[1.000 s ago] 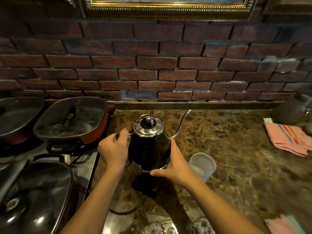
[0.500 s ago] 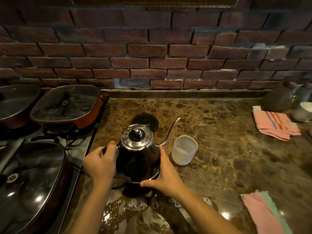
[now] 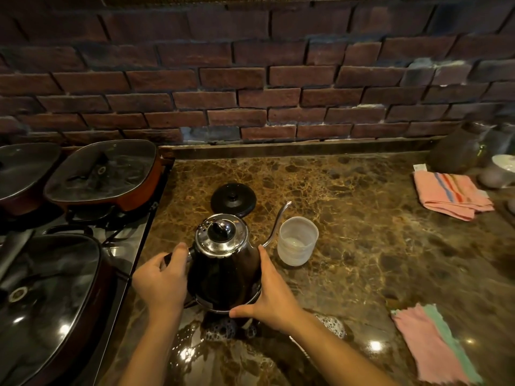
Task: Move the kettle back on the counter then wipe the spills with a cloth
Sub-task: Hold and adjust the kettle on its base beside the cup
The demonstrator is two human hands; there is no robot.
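A black gooseneck kettle [image 3: 223, 271] with a shiny steel lid is held just above the brown marble counter [image 3: 362, 246]. My left hand [image 3: 160, 282] grips its handle on the left. My right hand [image 3: 269, 298] rests flat against the kettle's right side and lower rim. The round black kettle base [image 3: 233, 200] lies on the counter just behind it. Foamy spilled liquid [image 3: 328, 325] spreads over the counter in front of and under the kettle. A pink and green cloth [image 3: 434, 349] lies at the front right.
A translucent plastic cup [image 3: 296, 240] stands right of the kettle, under its spout. A pink striped towel [image 3: 451, 195] and dark jars [image 3: 457, 151] sit at the back right. Lidded pans [image 3: 103, 174] fill the stove on the left. A brick wall closes the back.
The kettle has come toward me, away from the wall, uncovering the black base behind it. My view tilted down, bringing the foamy spill and the front cloth further into sight.
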